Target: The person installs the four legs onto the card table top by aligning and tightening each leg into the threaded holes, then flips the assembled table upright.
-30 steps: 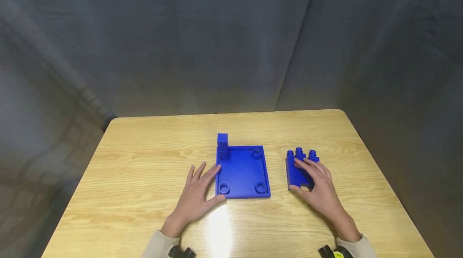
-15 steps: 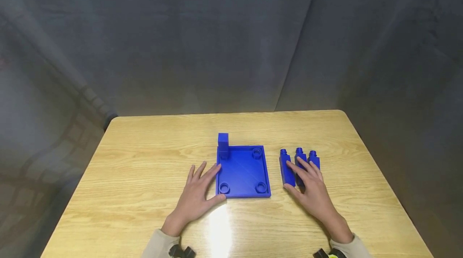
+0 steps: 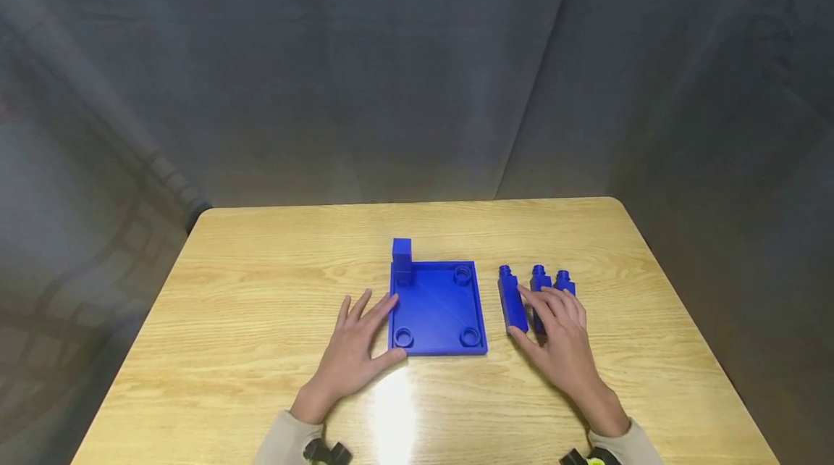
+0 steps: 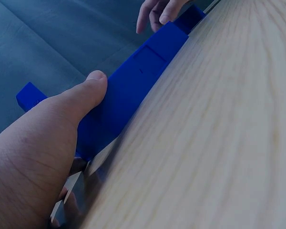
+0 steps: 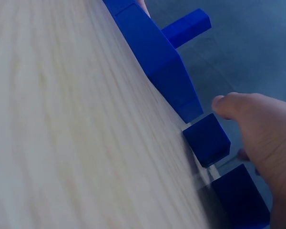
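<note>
At the near left corner of the blue tray [image 3: 435, 309], my left hand [image 3: 350, 353] lies spread wide, thumb against the near edge and index fingertip on the left edge. Just left of my right hand [image 3: 563, 345], its thumb and index finger wide apart, lies 1 blue post [image 3: 512, 303], with 2 further posts [image 3: 540, 282] partly hidden by its fingers; fingertip contact I cannot tell. Count: 3 loose posts right of the tray, 1 upright post [image 3: 402, 255] at its far left corner, 3 round sockets [image 3: 462, 276] at its other corners.
</note>
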`<state>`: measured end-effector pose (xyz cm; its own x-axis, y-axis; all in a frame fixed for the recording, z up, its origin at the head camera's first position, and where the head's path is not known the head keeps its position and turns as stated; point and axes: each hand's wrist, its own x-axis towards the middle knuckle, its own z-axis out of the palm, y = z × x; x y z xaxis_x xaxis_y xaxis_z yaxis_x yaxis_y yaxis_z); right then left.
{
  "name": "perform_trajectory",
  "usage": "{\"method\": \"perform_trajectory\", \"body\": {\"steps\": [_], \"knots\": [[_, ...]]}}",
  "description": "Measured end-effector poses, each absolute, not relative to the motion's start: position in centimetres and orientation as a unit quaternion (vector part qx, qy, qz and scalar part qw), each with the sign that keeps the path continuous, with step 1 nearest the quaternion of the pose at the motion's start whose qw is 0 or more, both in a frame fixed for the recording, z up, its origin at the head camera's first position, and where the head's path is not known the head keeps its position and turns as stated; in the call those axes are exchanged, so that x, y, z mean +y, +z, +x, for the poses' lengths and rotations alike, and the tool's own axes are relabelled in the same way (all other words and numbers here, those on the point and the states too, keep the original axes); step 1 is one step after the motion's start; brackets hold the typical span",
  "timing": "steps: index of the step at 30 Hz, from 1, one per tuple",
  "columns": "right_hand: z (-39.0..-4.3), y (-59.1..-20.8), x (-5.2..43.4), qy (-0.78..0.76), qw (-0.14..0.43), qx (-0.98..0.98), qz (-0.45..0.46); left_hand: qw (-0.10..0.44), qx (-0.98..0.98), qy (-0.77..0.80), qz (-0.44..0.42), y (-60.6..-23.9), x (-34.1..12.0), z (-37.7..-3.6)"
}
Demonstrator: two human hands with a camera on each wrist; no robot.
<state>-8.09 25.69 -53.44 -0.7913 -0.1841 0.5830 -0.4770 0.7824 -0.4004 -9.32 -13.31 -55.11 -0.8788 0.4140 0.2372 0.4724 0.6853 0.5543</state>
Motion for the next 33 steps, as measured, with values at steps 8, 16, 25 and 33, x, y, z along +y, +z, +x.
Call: {"method": "perform_trajectory", "body": {"steps": [8, 16, 25, 33], "knots": [[-8.04, -53.70, 26.03, 0.238, 0.251, -0.921, 0.178, 0.049, -0.916, -0.316, -0.242, -55.21, -13.34, -9.25], [-8.04, -54.01, 26.20, 0.213, 0.252, -0.924, 0.194, 0.051, -0.914, -0.319, -0.244, -55.23, -13.37, -9.26], [-8.03, -53.81, 25.90, 0.206, 0.264, -0.919, 0.208, 0.054, -0.915, -0.316, -0.245, -55.21, -13.42, -9.26], [-8.11, -53.76, 25.68, 0.219, 0.294, -0.910, 0.193, 0.053, -0.916, -0.316, -0.243, -55.26, -13.43, -9.23]]}}
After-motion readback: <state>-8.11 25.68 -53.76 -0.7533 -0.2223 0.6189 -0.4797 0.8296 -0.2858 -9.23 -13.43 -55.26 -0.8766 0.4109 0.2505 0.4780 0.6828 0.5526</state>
